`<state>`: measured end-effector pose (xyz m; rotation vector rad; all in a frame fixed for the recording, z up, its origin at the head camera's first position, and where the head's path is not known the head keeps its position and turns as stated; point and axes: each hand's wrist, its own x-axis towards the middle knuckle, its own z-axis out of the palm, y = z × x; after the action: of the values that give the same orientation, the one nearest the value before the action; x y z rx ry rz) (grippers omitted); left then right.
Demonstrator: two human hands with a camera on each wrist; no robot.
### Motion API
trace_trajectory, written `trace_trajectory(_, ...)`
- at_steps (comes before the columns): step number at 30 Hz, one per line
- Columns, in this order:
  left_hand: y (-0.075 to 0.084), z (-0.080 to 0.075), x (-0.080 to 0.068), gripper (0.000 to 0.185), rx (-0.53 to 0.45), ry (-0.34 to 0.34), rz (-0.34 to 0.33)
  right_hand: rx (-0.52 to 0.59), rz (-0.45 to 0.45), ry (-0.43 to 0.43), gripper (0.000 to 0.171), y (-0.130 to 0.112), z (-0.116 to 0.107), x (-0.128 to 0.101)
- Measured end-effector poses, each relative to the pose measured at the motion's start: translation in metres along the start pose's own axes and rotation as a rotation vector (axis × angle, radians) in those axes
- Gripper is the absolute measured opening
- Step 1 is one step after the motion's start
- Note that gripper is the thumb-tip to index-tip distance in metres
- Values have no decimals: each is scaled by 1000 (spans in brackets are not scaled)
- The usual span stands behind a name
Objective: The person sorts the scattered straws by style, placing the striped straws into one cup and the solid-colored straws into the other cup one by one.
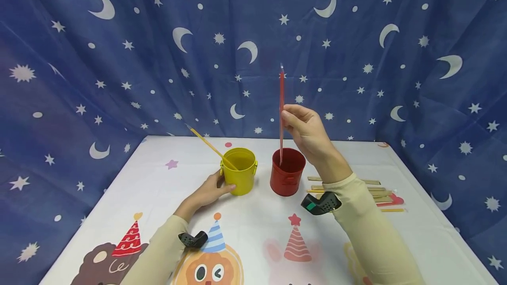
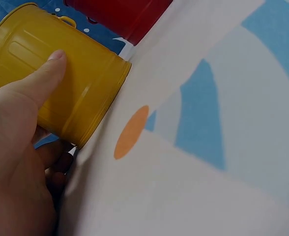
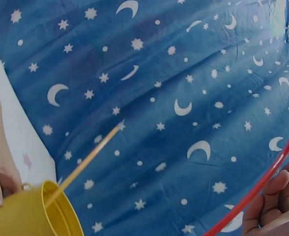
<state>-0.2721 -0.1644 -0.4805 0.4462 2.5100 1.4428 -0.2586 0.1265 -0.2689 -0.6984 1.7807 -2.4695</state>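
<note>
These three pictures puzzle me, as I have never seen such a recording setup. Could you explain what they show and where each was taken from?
No machine here: a person works with bare hands, wearing three cameras. The wide picture comes from the head, the other two from the wrists. On the white party-print tablecloth stand a small yellow metal bucket with a thin yellow straw leaning in it, and a small red metal bucket. The left hand grips the yellow bucket; its wrist camera shows the thumb on the side. The right hand pinches a long red straw upright, its lower end inside the red bucket. More straws and flat wooden sticks lie to the right. Behind hangs a blue star-and-moon cloth.
</note>
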Motion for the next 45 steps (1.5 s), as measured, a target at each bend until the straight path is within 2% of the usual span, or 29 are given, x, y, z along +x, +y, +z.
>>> trace_trajectory(5, 1, -1, 0, 91, 4, -10, 17, 50, 9, 13, 39, 2, 13, 7)
trace_trajectory(14, 3, 1, 1, 87, 24, -3, 46, 124, 8, -21, 45, 11, 34, 21)
trace_trajectory(24, 1, 3, 1, 88, 35, 9, 27, 88, 38, -33, 38, 38, 46, 34)
trace_trajectory(29, 1, 0, 1, 91, 42, 8, 6, 22, 86, -23, 31, 60, 49, 38)
trace_trajectory(34, 1, -4, 3, 90, 34, 19, 11, -148, 150, -42, 13, 84, 52, 40)
trace_trajectory(38, 1, -5, 2, 91, 22, 12, -8, -275, 205, -79, 26, 100, 55, 38)
trace_trajectory(45, 0, -3, 0, 92, 15, 7, -16, -343, 278, -131, 28, 117, 62, 37)
